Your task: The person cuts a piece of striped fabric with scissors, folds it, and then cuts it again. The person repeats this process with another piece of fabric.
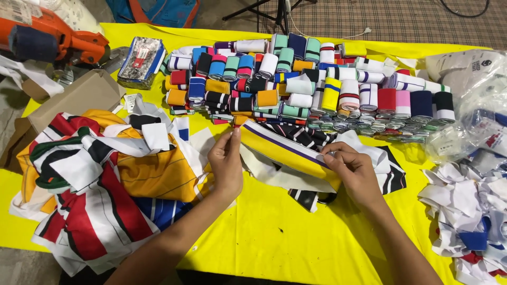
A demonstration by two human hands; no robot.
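Yellow table (274, 237): left hand (226, 161), right hand (353, 171) fingers pinching yellow band (288, 150) ends.

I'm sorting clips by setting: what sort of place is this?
Probably a garment workshop: rows of folded striped rib bands, a heap of fabric pieces on a yellow table, both hands stretching a yellow band.

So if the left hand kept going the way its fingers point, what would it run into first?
The left hand points away, up the table. Past the yellow band it pinches, it would probably meet the stacked folded bands first; depth is uncertain.

bright, even overhead light; soft shadows, sharp centre, slight wide-angle stretching at the edges.
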